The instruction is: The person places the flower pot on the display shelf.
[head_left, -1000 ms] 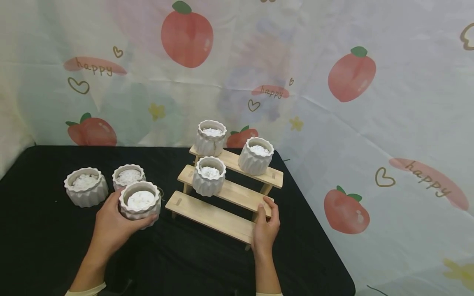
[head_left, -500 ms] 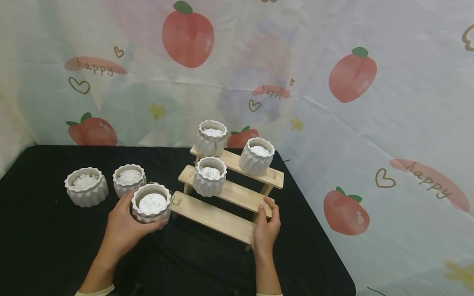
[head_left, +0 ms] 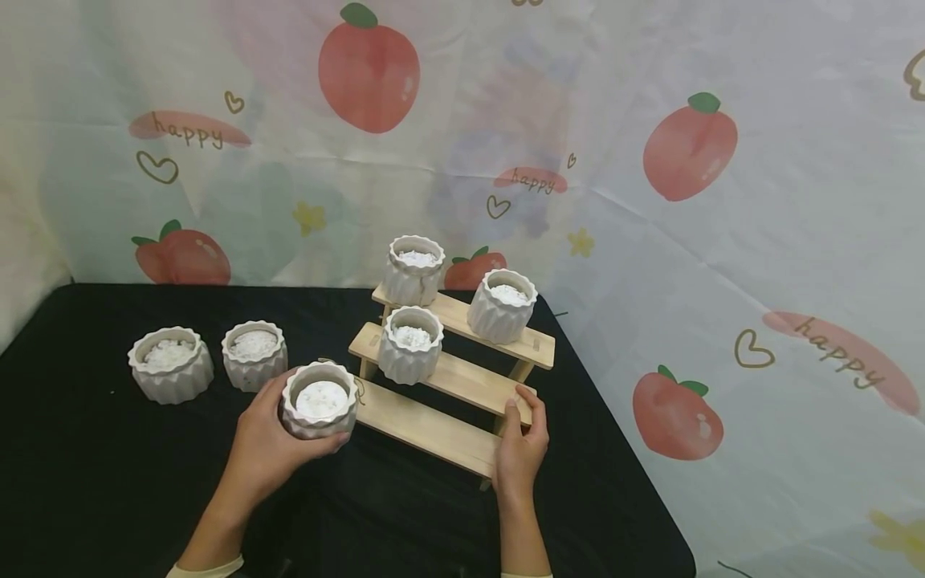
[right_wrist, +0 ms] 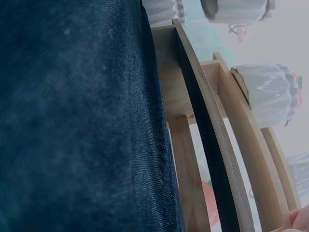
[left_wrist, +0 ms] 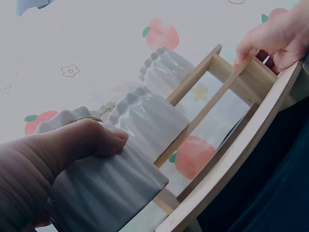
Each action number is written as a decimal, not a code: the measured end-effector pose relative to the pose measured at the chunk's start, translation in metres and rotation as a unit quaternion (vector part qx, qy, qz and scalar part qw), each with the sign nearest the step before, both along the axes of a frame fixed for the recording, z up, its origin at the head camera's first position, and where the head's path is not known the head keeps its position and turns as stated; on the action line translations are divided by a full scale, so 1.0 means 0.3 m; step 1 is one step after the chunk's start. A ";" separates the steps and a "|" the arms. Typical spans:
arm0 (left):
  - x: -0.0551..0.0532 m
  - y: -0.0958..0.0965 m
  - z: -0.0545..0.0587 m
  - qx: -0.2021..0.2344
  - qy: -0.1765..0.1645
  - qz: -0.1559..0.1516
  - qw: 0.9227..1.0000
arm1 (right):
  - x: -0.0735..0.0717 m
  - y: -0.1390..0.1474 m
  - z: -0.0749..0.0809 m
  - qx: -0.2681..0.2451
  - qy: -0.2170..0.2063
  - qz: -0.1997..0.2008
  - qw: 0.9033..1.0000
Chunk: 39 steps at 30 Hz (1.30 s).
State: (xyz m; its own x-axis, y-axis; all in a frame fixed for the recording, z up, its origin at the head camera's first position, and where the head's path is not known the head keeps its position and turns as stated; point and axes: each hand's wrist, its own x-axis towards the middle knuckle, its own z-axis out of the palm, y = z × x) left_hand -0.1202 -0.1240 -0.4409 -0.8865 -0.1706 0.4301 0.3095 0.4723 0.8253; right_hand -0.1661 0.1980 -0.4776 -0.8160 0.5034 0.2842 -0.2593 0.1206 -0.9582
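Note:
My left hand [head_left: 260,441] grips a white fluted pot [head_left: 319,413] from its left side, thumb along the near wall. White material fills the pot, and a thin twine shows by its rim. Held this way, it is near the left end of the lowest step of a three-tier wooden stand [head_left: 426,429]. With my right hand [head_left: 519,453] I hold the stand's right end, fingers over the end of the middle step. Two similar pots stand on the top step, a left pot [head_left: 415,273] and a right pot [head_left: 502,309]. Another pot [head_left: 409,349] sits on the middle step's left part.
Two more white pots, a wider pot [head_left: 170,369] and a smaller pot [head_left: 254,357], stand on the black-covered table [head_left: 94,474] at left. Behind the table hangs a pale fruit-printed cloth [head_left: 448,104]. The table's right edge slopes away beside the stand.
My left hand has carried its pot rightward, from in front of the two left pots to the lowest step's left end. The right hand stays in place on the stand.

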 end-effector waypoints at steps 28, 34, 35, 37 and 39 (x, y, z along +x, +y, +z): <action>0.012 0.089 0.094 0.031 -0.004 -0.059 0.998 | -0.009 0.002 0.001 -0.003 0.008 0.002 1.000; 0.010 0.107 0.091 0.038 -0.013 -0.072 0.997 | -0.009 0.004 0.000 -0.003 0.009 0.001 1.000; 0.010 0.112 0.089 0.041 -0.016 -0.075 0.996 | -0.008 0.004 -0.001 -0.003 0.007 -0.001 1.000; 0.010 0.123 0.085 0.045 -0.019 -0.081 0.996 | -0.004 0.003 -0.001 -0.005 0.004 -0.002 1.000; 0.011 0.134 0.080 0.048 -0.022 -0.088 0.995 | 0.000 0.002 0.000 -0.006 0.002 -0.001 1.000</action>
